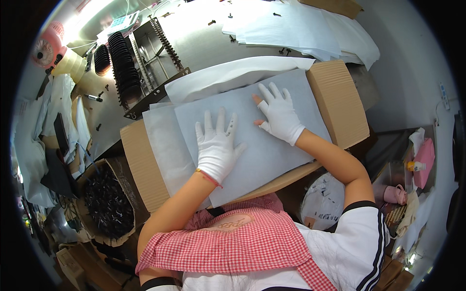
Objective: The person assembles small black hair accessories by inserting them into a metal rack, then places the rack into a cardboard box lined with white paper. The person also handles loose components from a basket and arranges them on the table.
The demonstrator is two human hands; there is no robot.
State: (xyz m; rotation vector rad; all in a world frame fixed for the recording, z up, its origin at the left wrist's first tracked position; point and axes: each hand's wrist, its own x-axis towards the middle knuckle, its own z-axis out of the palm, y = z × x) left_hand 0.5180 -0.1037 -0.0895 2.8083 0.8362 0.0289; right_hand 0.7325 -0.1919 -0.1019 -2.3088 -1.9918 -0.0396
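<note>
Both my hands wear white gloves and lie on a pale, thin sheet of paper (pixel 262 150) spread over an open cardboard box (pixel 340 102). My left hand (pixel 217 143) rests flat near the sheet's left part, fingers spread. Farther right, my right hand (pixel 280 112) lies with fingers apart; its thumb and index fingertip show bare through the glove. Under the left edge of the top sheet, another whitish sheet (pixel 162 140) sticks out over the box's left flap. A loose white sheet (pixel 233 75) stands up along the box's far side. What lies under the paper is hidden.
A metal rack (pixel 153 58) with rows of dark round-edged pieces (pixel 122 68) stands at the far left, near a pink fan (pixel 47 48). White sheets (pixel 310 31) lie at the back right. A carton of small black parts (pixel 109 203) sits at left; a wrapped round bundle (pixel 322 201) is at right.
</note>
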